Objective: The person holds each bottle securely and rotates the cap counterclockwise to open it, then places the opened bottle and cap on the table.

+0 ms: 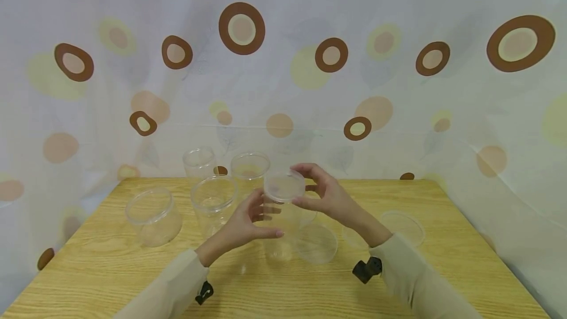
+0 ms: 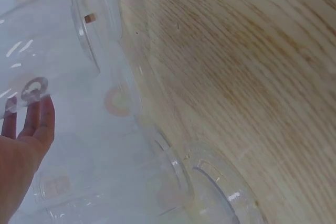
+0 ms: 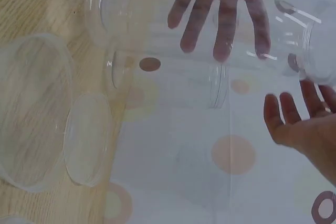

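Note:
A tall clear plastic jar stands upright near the table's middle. My left hand holds it from the left, fingers behind and thumb in front. Through the jar wall, the right wrist view shows the fingers of that hand spread. On the jar's top is a round clear lid. My right hand grips the lid's rim from the right, index finger at the far side and thumb at the near side. In the right wrist view, its other fingers hang free below the lid.
Several open clear jars stand to the left, among them a short wide one and a taller one. Flat clear lids lie on the wooden table, one beside the held jar, another beyond my right wrist. A patterned curtain hangs behind.

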Action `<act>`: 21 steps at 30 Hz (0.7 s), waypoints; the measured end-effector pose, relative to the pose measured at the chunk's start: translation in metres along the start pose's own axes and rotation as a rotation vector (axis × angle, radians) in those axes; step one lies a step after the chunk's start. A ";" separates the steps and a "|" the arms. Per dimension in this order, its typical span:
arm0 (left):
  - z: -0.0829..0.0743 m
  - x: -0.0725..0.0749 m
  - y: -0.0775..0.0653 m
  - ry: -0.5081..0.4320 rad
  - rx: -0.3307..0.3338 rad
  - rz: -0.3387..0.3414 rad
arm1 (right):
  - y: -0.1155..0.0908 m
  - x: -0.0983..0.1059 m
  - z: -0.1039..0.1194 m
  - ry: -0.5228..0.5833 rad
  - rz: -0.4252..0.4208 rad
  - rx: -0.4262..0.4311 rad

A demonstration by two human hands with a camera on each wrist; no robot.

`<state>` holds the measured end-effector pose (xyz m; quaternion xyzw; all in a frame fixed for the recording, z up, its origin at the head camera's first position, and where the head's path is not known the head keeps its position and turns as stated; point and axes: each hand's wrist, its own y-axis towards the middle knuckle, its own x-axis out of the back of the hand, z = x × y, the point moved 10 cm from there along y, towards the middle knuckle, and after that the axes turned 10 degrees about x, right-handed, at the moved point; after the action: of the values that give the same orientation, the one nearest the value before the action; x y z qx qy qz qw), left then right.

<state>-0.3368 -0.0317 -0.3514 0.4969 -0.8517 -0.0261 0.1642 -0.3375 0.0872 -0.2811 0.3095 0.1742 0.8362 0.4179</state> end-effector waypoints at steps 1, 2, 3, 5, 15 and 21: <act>0.000 -0.001 0.000 -0.005 -0.002 0.017 | 0.001 -0.002 0.000 0.040 0.040 0.004; 0.000 -0.002 -0.001 -0.006 -0.003 0.032 | 0.001 -0.003 0.000 0.079 0.079 0.007; 0.000 -0.003 -0.001 -0.007 -0.006 0.048 | 0.002 -0.005 0.000 0.117 0.116 0.012; -0.001 -0.004 -0.001 -0.006 -0.007 0.072 | 0.002 -0.007 0.001 0.190 0.178 0.023; -0.003 -0.002 -0.002 0.015 -0.006 0.048 | 0.001 -0.005 0.000 0.236 0.151 0.011; -0.001 0.006 -0.002 0.029 -0.001 -0.042 | 0.000 0.004 0.005 0.001 -0.064 0.033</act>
<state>-0.3376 -0.0380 -0.3489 0.5148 -0.8386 -0.0227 0.1763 -0.3357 0.0909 -0.2761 0.3103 0.1982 0.8194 0.4393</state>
